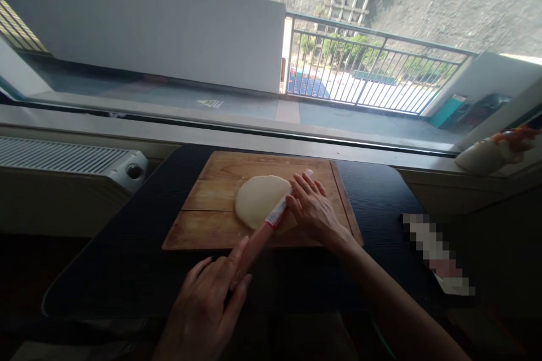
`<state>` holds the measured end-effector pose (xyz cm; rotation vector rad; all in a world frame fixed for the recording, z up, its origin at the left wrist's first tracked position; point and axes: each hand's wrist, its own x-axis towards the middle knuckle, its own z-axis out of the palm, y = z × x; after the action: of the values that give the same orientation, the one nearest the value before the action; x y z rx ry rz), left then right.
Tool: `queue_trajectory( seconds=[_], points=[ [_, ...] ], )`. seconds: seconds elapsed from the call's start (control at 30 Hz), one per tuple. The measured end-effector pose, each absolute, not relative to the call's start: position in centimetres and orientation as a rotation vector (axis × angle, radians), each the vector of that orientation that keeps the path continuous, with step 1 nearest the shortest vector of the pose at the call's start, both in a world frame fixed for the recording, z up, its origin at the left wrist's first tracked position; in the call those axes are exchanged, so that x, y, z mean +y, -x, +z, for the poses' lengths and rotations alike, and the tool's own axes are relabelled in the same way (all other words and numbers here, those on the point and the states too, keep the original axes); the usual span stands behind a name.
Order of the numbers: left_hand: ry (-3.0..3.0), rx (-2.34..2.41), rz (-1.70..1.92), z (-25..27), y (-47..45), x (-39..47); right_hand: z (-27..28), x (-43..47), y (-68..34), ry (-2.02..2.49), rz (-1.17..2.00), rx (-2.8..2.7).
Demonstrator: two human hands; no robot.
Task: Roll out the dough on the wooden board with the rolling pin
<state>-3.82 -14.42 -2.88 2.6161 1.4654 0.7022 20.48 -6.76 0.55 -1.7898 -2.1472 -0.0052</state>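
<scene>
A flattened round of pale dough (256, 200) lies on a wooden cutting board (215, 175). Across the right part of the dough runs a rolling pin (257, 243), slanting from lower left to upper right, with a white and red label near its middle. My left hand (212, 290) is closed round the near end of the pin, in front of the board's edge. Over the far end lies my right hand (313, 208), its fingers curved across the pin and its thumb by the label. That hand hides part of the dough's right side.
The board rests on a dark table (376, 197) below a window. A blurred flat object (438, 256) lies at the table's right edge. To the left stands a white radiator (71, 158). A pale pot (480, 155) sits on the sill at right.
</scene>
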Motion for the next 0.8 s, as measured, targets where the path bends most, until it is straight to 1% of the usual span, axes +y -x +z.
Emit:
queue_trajectory(
  seconds=[0.07, 0.13, 0.2, 0.37, 0.43, 0.5, 0.7, 0.8],
  points=[
    [-2.589, 1.407, 0.747, -2.9, 3.4, -14.4, 0.2, -9.2, -22.0, 1.827, -0.075, -2.112],
    [-2.544, 1.403, 0.794, -3.0, 3.3, -14.2, 0.1, -9.3, -22.1, 1.821, -0.097, -2.123],
    [-2.490, 1.439, 0.811, -3.1, 3.6, -13.9, 0.4, -7.0, -21.0, 1.779, -0.077, -2.168],
    [-2.365, 1.632, 0.768, -3.0, 4.8, -13.1, 2.1, 2.1, -16.2, 1.627, 0.053, -2.386],
    [-2.352, 1.663, 0.777, -2.9, 5.0, -12.9, 2.3, 3.1, -15.4, 1.625, 0.077, -2.393],
    [-2.367, 1.655, 0.790, -2.8, 4.9, -13.0, 2.0, 1.7, -16.0, 1.633, 0.064, -2.353],
    [-2.465, 1.552, 0.822, -2.6, 3.3, -13.6, -0.4, -8.9, -22.8, 1.771, -0.065, -2.196],
    [-2.462, 1.541, 0.810, -2.0, 3.0, -13.0, -0.4, -9.4, -24.3, 1.775, -0.051, -2.224]
  ],
)
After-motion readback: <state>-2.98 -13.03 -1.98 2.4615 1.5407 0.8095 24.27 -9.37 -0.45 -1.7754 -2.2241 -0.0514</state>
